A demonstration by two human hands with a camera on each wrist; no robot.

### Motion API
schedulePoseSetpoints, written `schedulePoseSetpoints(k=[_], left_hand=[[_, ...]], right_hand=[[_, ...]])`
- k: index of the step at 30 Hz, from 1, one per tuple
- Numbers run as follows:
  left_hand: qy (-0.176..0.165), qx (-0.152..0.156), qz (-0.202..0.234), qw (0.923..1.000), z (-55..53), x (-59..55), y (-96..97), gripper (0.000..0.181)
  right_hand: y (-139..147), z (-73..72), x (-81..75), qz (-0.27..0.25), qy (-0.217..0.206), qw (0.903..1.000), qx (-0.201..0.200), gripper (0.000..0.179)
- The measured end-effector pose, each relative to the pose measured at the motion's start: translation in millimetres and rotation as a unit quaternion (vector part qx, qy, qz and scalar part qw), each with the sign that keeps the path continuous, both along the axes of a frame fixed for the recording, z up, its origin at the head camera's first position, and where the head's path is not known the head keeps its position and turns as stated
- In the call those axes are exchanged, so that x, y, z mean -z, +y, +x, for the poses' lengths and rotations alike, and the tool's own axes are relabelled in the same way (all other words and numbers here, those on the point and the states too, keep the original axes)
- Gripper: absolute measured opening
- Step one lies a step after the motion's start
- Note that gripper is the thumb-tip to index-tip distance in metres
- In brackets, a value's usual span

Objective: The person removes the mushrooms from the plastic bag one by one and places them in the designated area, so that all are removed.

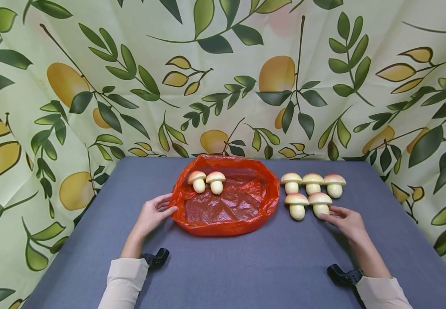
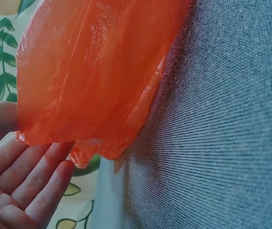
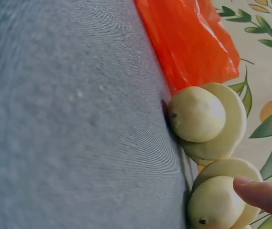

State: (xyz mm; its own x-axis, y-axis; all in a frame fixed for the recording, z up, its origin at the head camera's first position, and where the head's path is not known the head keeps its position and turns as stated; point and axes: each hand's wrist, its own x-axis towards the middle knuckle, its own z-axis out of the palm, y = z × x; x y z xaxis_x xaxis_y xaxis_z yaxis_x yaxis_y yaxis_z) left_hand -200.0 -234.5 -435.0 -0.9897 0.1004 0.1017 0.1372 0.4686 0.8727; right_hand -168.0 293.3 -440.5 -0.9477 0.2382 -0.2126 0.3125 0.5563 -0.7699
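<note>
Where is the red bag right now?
In the head view, the red bag is at the centre, near the far edge of the table, with the left hand at its left rim and five mushrooms just right of it.

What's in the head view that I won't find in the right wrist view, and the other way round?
Only the head view shows the left hand at the rim of the red bag and the two mushrooms inside it. Only the right wrist view shows the dark spots on the stem ends of two mushrooms outside the bag. Both show part of the bag, the right hand touching a mushroom's stem, the blue-gray tabletop and the leaf-print backdrop.
</note>
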Motion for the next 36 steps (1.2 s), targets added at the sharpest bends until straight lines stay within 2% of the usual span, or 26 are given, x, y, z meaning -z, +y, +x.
schedulePoseSetpoints(k=[8, 21, 27, 36], left_hand=[[0.002, 0.006, 0.005, 1.0000, -1.0, 0.2, 0.7, 0.048], [-0.004, 0.003, 0.004, 1.0000, -1.1, 3.6, -1.3, 0.047], [-0.001, 0.000, 0.007, 1.0000, 0.4, 0.5, -1.1, 0.047], [0.003, -0.005, -0.001, 1.0000, 0.5, 1.3, -2.0, 0.046]], right_hand=[[3, 6.7, -10.1, 0.016, 0.015, 0.9998, 0.000, 0.074], [-16, 17.5, -29.3, 0.021, 0.094, 0.9952, 0.017, 0.060], [-36, 18.1, -34.3, 0.007, 0.131, 0.9913, -0.004, 0.051], [-65, 13.0, -39.5, -0.003, 0.149, 0.9868, -0.063, 0.040]])
